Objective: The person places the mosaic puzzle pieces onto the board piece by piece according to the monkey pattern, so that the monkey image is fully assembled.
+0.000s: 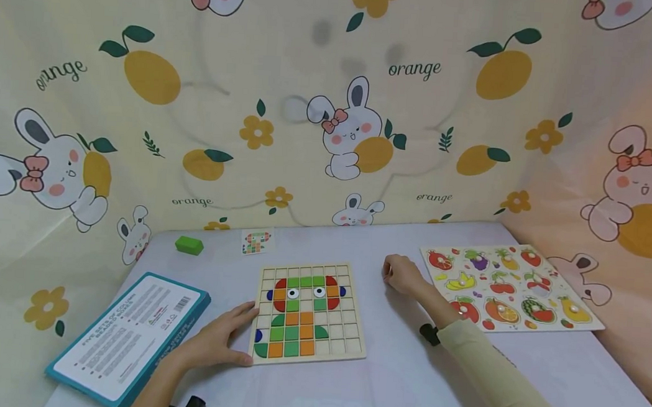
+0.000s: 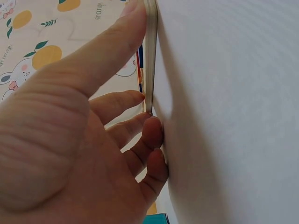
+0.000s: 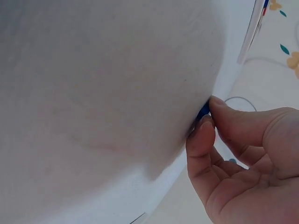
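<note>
A square wooden grid board [image 1: 345,346] lies on the table, with colourful tiles forming a figure with two round eyes. My left hand [image 1: 222,337] rests against its left side, thumb near the lower corner and fingers along the edge. In the left wrist view, the thumb and fingertips of that hand [image 2: 79,121] touch the rim of the board [image 2: 150,60]. To the right of the board is my right hand [image 1: 402,275], low over the tabletop. The right wrist view shows this hand [image 3: 247,154] pinching a small blue piece [image 3: 203,110] between thumb and forefinger, close to the table.
A blue flat box [image 1: 127,341] sits at the left. Behind the board are a green block [image 1: 189,245] and a small pattern card [image 1: 257,241]. At the right, a fruit picture board [image 1: 514,290] lies partly behind my right forearm. A printed curtain [image 1: 290,52] hangs behind the table.
</note>
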`<state>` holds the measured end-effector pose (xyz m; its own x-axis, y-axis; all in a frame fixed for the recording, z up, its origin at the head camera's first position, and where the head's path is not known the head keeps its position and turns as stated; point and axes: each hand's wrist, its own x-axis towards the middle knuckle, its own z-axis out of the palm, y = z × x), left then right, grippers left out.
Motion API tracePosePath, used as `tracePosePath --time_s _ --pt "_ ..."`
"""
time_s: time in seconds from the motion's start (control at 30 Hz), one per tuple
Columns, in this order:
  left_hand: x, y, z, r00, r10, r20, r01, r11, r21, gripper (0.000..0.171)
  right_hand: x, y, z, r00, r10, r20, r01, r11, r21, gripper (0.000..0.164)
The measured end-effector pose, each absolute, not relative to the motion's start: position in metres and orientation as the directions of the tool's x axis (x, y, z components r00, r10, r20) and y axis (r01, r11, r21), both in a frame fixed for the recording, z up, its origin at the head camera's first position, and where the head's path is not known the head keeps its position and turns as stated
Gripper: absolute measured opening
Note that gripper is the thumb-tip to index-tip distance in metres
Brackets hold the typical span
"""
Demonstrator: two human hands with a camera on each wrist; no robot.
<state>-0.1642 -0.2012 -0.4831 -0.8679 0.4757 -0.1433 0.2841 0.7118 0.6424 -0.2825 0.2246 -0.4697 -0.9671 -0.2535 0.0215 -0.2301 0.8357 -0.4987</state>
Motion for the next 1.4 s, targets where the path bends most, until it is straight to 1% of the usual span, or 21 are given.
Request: tracePosePath --time_s 0.13,0.3,0.6,0.77,0.93,1.0,1.07,1.23,1.4 --pt "-0.164 -0.201 -0.483 -0.868 0.475 -0.142 0.284 0.711 0.643 0.101 -0.282 0.225 -0.469 -0.969 -0.245 0.01 -0.215 0.829 -0.516 0.013" --pt "-0.164 -0.201 -0.483 -0.868 0.476 -0.141 0.286 0.711 0.643 0.101 -0.282 0.227 -0.468 -0.973 -0.23 -0.019 -0.183 0.821 -0.54 0.012" --pt "-0.163 -0.201 -0.481 -0.865 0.486 -0.125 0.304 0.706 0.64 0.101 -0.283 0.23 -0.469 -0.979 -0.187 -0.081 -0.123 0.857 -0.501 0.009" --pt "-0.162 -0.201 -0.481 -0.863 0.49 -0.119 0.309 0.701 0.643 0.101 -0.283 0.23 -0.47 -0.976 -0.207 -0.067 -0.145 0.847 -0.512 0.01" --pt "-0.163 -0.2 -0.482 -0.864 0.488 -0.126 0.304 0.703 0.643 0.102 -0.281 0.225 -0.469 -0.962 -0.273 0.019 -0.238 0.803 -0.546 0.007" --pt "-0.163 -0.2 -0.482 -0.866 0.483 -0.133 0.294 0.705 0.645 0.102 -0.279 0.218 -0.468 -0.95 -0.308 0.057 -0.283 0.763 -0.582 0.009" --pt "-0.164 -0.201 -0.483 -0.869 0.476 -0.137 0.287 0.709 0.645 0.102 -0.277 0.207 -0.465 -0.936 -0.344 0.071 -0.306 0.698 -0.648 0.011" --pt "-0.164 -0.201 -0.483 -0.873 0.469 -0.135 0.282 0.711 0.645 0.101 -0.268 0.165 -0.454 -0.888 -0.455 0.07 -0.332 0.528 -0.782 0.011" --pt "-0.164 -0.202 -0.483 -0.869 0.477 -0.13 0.29 0.705 0.647 0.099 -0.26 0.115 -0.453 -0.804 -0.589 0.079 -0.411 0.456 -0.789 0.01"
